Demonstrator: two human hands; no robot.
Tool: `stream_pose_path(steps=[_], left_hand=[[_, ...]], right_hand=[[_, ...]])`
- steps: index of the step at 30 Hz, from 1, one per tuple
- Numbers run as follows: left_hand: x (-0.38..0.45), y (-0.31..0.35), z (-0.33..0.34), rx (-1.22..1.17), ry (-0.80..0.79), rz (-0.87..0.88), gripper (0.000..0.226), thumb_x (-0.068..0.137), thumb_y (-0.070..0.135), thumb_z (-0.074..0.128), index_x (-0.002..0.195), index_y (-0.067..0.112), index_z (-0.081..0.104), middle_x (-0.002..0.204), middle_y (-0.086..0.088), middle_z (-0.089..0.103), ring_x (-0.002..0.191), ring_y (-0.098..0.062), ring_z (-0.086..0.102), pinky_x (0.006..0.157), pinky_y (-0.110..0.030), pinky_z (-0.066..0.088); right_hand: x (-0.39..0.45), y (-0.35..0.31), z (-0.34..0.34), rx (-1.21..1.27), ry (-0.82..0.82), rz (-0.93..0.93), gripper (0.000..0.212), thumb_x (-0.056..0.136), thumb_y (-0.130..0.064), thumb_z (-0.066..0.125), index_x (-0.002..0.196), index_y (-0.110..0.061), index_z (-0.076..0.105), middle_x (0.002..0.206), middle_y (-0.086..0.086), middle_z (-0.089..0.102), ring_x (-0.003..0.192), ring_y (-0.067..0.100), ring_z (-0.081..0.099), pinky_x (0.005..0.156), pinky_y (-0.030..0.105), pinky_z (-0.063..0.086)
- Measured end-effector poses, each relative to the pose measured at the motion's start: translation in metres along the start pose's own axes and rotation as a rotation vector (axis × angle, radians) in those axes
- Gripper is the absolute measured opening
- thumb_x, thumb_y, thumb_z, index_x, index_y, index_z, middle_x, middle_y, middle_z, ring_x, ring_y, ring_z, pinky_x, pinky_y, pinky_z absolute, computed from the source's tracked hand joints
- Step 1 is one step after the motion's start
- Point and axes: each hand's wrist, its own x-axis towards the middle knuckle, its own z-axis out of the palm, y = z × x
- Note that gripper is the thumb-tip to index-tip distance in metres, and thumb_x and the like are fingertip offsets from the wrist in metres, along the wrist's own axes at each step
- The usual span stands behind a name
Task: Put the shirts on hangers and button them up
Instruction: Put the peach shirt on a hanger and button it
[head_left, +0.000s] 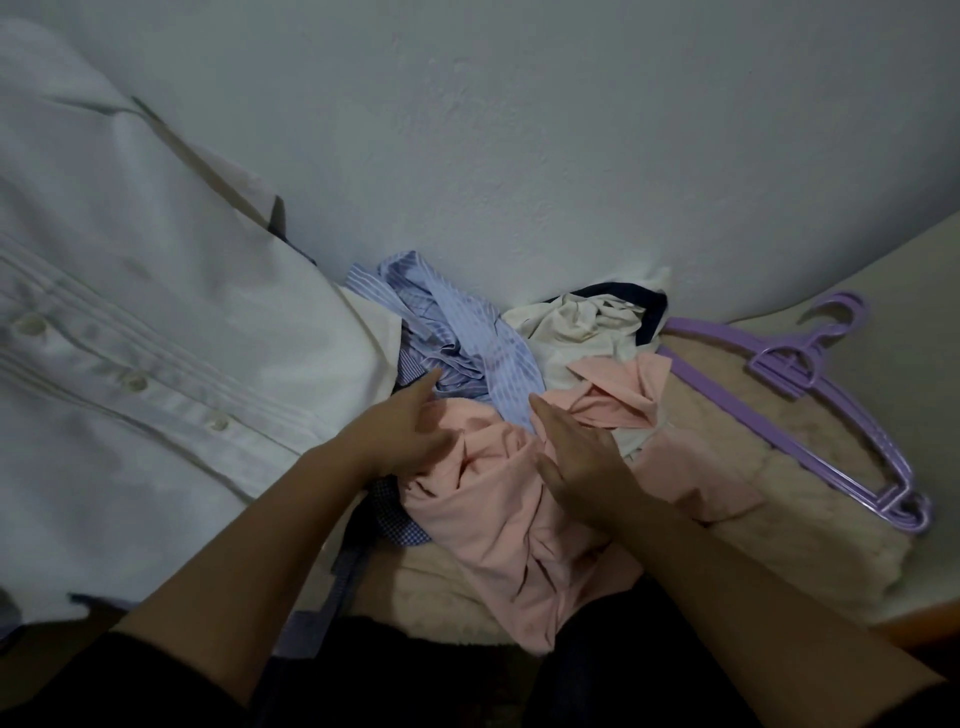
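Note:
A crumpled pink shirt (498, 509) lies on top of a pile in front of me. Behind it are a blue striped shirt (467, 332) and a cream shirt with a dark collar (582, 322). A blue checked shirt (400, 514) shows under the pink one. My left hand (410, 431) and my right hand (576, 452) rest on the pink shirt with fingers extended, one on each side of a fold. A white shirt (145, 353), buttoned down the front, hangs at the left. Purple hangers (810, 395) lie stacked at the right.
The pile sits on a beige fuzzy blanket (769, 467) on a low surface against a pale wall (519, 156). The hanging white shirt fills the left side close to my left arm.

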Motion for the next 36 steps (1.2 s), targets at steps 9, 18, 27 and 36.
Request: stream_pose_path(steps=[9,18,27,36], left_hand=[[0.015,0.005,-0.011,-0.378,0.271,-0.137,0.087,0.083,0.013,0.073,0.152,0.025,0.020,0.084,-0.007,0.068,0.071,-0.013,0.063,0.069,-0.024,0.048],[0.018,0.027,-0.080,-0.926,0.728,-0.031,0.073,0.084,0.011,0.064,0.147,0.015,0.029,0.075,0.000,0.053,0.083,-0.020,0.057,0.087,-0.041,0.050],[-0.022,-0.010,-0.043,-0.165,0.422,-0.390,0.058,0.090,0.043,0.048,0.142,0.017,0.040,0.128,-0.014,0.059,0.115,-0.033,0.056,0.099,-0.041,0.041],[-0.009,0.025,-0.045,-0.305,0.389,-0.146,0.077,0.085,0.032,0.069,0.148,0.017,0.027,0.137,-0.009,0.053,0.124,-0.026,0.051,0.099,-0.035,0.038]], right_hand=[[0.024,0.016,-0.029,0.141,-0.281,0.267,0.076,0.089,-0.027,0.061,0.150,-0.030,0.016,0.126,0.012,0.056,0.112,0.027,0.054,0.090,0.031,0.042],[0.007,0.037,-0.109,0.434,0.522,0.418,0.048,0.091,-0.011,0.054,0.137,-0.016,0.039,0.123,0.016,0.057,0.112,0.032,0.054,0.084,0.029,0.039],[-0.039,0.035,-0.051,0.019,0.090,0.559,0.046,0.090,-0.059,0.041,0.123,-0.030,0.055,0.107,-0.005,0.066,0.114,0.021,0.054,0.098,0.034,0.028],[0.001,-0.017,-0.041,0.393,0.202,0.232,0.061,0.087,-0.055,0.051,0.133,-0.016,0.048,0.135,0.004,0.052,0.126,0.021,0.043,0.106,0.039,0.034]])
